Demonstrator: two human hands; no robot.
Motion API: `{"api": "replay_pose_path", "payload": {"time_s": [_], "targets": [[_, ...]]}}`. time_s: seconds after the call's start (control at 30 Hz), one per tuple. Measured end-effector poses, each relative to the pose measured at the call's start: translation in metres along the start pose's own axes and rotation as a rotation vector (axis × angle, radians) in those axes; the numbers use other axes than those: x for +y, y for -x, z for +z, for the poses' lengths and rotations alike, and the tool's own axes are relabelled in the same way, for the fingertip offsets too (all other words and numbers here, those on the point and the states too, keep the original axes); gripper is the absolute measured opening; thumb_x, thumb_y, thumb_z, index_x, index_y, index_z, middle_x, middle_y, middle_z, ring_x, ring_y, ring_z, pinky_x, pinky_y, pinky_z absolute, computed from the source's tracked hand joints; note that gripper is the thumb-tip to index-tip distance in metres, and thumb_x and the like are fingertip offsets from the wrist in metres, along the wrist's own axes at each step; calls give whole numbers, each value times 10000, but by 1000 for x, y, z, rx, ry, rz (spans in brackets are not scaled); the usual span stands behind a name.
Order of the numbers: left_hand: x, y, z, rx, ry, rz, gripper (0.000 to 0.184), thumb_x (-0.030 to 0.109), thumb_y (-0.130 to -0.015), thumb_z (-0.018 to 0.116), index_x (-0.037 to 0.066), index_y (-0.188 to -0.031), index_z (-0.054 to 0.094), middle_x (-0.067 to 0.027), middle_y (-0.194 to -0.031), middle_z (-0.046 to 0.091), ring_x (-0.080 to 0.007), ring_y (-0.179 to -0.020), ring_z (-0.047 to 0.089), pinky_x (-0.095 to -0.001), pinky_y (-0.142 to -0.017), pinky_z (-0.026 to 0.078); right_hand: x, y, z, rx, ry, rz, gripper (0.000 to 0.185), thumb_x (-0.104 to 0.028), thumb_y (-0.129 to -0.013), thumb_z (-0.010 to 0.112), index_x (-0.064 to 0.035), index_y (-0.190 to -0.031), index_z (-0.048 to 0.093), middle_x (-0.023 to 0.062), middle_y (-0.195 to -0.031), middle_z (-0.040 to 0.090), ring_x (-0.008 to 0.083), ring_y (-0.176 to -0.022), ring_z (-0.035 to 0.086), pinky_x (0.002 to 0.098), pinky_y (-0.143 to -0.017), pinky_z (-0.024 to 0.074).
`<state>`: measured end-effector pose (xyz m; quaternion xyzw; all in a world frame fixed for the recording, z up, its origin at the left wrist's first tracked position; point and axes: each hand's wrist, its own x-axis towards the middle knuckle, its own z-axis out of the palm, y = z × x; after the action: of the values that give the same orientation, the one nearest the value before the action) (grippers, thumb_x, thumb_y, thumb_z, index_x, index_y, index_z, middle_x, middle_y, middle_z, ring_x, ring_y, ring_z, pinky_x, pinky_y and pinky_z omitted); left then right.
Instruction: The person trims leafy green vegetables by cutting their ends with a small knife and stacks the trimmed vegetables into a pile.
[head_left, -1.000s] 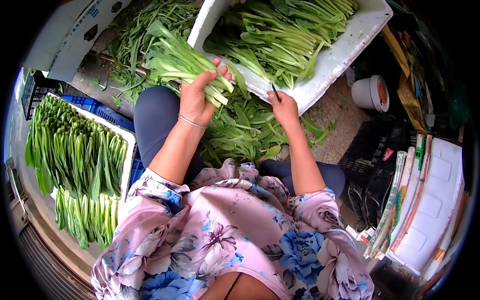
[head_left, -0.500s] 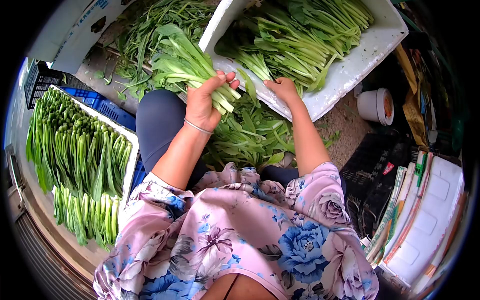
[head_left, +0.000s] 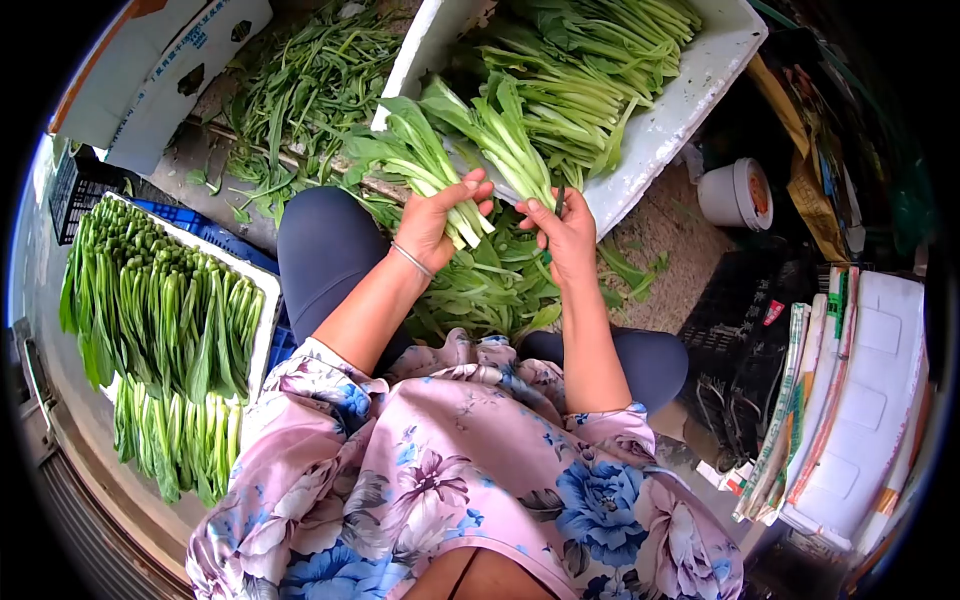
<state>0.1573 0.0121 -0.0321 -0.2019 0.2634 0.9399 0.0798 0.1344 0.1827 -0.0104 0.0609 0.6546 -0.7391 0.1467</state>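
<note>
My left hand (head_left: pixel 432 222) is closed round a small bunch of choy sum (head_left: pixel 425 165), its pale cut ends pointing toward me. Close beside it, my right hand (head_left: pixel 563 235) pinches the stems of another choy sum plant (head_left: pixel 505 140). A thin dark blade, apparently a small knife (head_left: pixel 560 200), shows at the right fingers; its handle is mostly hidden. Beyond both hands, a white foam box (head_left: pixel 690 120) holds a heap of the same greens. Loose leaves (head_left: pixel 490 285) lie below my hands, between my knees.
On the left, a white foam tray (head_left: pixel 262 310) bears neat rows of greens. A leaf pile (head_left: pixel 310 90) covers the ground ahead. To the right are a white bucket (head_left: pixel 736 194), a black crate (head_left: pixel 735 310) and stacked foam pieces (head_left: pixel 870 390).
My right hand has come back from the foam box toward my left hand, bringing choy sum out. My left hand still grips its bunch, shifted slightly right.
</note>
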Motion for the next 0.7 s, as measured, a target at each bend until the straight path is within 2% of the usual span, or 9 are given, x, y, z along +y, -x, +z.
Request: {"api": "replay_pose_path", "payload": {"time_s": [0.07,0.1,0.23,0.37,0.43,0.53,0.57,0.67,0.7], "targets": [[-7,6,9,-80,-21,4,281,101,-795,599,-17,-1032,504,-106,-962,581,-183,-844,595,-286,-716,525,1,13,5,-27,60,-179,289,-52,-740,666,0,-934,458,102,-831,605,101,-650,560,205,-534,443],[-10,7,9,-123,-21,-6,295,133,-798,607,8,-1042,496,-93,-959,582,-185,-827,598,-284,-706,531,6,16,6,-23,132,-297,303,-24,-734,664,10,-961,467,87,-859,606,105,-721,567,229,-635,470],[-17,5,7,-192,12,-9,319,158,-788,625,18,-1044,496,-93,-961,579,-196,-842,594,-307,-729,532,12,28,0,-14,317,-473,303,-39,-729,675,-10,-972,496,65,-868,609,108,-793,567,246,-680,470],[-21,7,8,-296,33,-12,422,211,-775,643,21,-1104,460,-104,-1021,557,-208,-880,581,-343,-766,517,8,31,-8,106,604,-648,310,0,-661,688,-70,-940,572,66,-899,625,161,-818,601,268,-707,470],[-20,9,6,-299,33,-34,404,170,-775,637,17,-1104,460,-94,-1020,556,-205,-890,578,-336,-753,522,6,34,-9,99,698,-807,338,20,-623,684,-94,-926,589,78,-916,621,219,-831,608,278,-705,475],[-22,10,7,-292,1,3,367,99,-774,622,13,-1093,462,-91,-995,563,-205,-876,584,-321,-724,532,5,43,-8,109,779,-857,373,28,-606,684,-111,-937,586,82,-918,619,245,-836,604,289,-704,479],[-24,7,4,-277,-33,-9,355,107,-781,613,-2,-1085,464,-102,-986,570,-202,-873,586,-323,-739,523,8,45,-10,43,768,-838,375,19,-654,701,-45,-1001,574,84,-960,611,156,-878,583,251,-769,450],[-19,4,0,-292,-65,-30,357,111,-785,600,-37,-1078,460,-132,-980,576,-212,-888,586,-331,-794,495,9,53,1,64,562,-706,410,7,-669,702,-49,-1050,560,65,-989,601,120,-845,566,234,-737,447],[-16,2,0,-311,-39,-20,368,120,-788,596,-40,-1088,455,-138,-996,572,-221,-909,579,-341,-820,481,7,57,4,104,519,-635,420,-36,-709,691,-33,-1099,536,44,-944,586,83,-769,534,209,-695,436]]}}
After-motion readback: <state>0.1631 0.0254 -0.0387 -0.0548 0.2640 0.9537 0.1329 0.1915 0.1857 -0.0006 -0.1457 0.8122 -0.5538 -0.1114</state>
